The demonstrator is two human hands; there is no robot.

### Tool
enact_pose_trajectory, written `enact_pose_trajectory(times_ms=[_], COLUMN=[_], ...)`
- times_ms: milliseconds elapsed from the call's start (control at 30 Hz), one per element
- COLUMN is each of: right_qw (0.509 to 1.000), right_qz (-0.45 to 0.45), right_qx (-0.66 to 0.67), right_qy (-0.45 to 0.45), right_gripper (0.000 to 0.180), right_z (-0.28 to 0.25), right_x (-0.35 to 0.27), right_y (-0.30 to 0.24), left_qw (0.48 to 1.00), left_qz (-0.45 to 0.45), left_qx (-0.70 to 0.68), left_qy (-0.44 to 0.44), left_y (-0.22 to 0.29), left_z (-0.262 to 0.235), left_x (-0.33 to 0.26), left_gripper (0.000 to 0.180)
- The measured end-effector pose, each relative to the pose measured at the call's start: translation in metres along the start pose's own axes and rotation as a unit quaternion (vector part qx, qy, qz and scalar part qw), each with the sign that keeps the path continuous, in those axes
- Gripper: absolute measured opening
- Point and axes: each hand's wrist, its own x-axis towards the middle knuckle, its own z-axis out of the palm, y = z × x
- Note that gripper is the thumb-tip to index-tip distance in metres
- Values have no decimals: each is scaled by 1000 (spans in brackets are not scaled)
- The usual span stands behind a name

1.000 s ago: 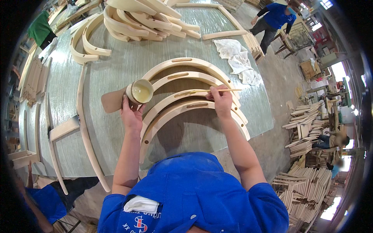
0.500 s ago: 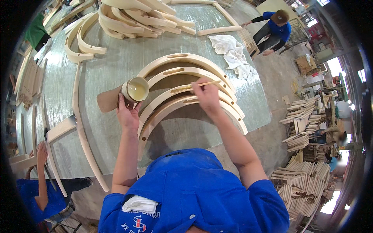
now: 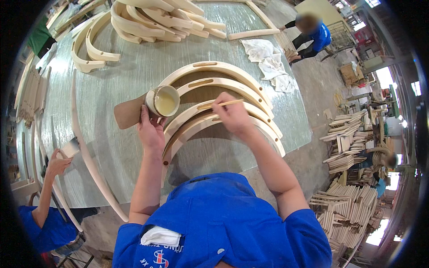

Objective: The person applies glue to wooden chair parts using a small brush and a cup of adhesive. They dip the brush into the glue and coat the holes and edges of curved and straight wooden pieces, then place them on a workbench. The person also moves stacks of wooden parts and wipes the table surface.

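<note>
I find the left hand (image 3: pixel 151 131) closed around a small cup (image 3: pixel 163 101) of pale, creamy liquid, tilted toward me near the middle of the bench (image 3: pixel 129 71). The right hand (image 3: pixel 232 115) pinches a thin stick (image 3: pixel 221 104), its tip resting at a slot in one of four curved wooden pieces (image 3: pixel 214 89) nested side by side toward the bench's near edge. A flat brown scrap (image 3: pixel 128 112) lies under and just beside the cup. In my judgement the work is mid-course: the stick stands at the third arc out of four, and I cannot tell which slots are already coated. Further stacked curved parts (image 3: pixel 152 18) sit at the far edge, white rags (image 3: pixel 268 62) at the far right corner. A co-worker's hand (image 3: pixel 58 163) holds something at the left edge.
</note>
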Motion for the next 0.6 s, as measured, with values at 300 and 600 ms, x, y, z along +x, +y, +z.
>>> enact_pose_trajectory(times_ms=[300,600], right_qw=[988,974], right_qz=[-6,45], right_qx=[-151,208], right_qy=[2,79], right_gripper=[15,16], right_z=[-31,-25], right_x=[-2,-4], right_y=[1,-21], left_qw=[1000,994], left_qz=[-12,-61], left_qx=[20,63], left_qy=[-16,-68], left_y=[-13,-32], left_z=[2,20], left_x=[3,-9], left_gripper=[27,28])
